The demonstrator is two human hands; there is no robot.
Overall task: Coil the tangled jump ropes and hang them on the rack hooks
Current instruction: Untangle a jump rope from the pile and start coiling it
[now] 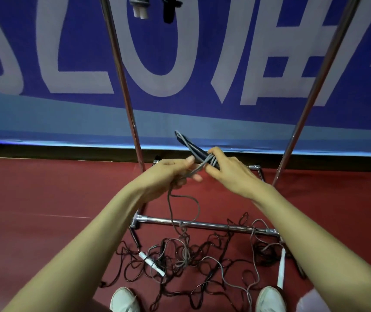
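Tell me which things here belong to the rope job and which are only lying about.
Job: grey rope held by left hand and right hand; loose tangled ropes; rack; ropes already hung.
Not the job: blue banner; white shoes; red floor.

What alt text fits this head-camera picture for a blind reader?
The left hand and right hand hold a grey jump rope wrapped round its dark handles. Below, tangled ropes lie on the red floor by a metal rack.
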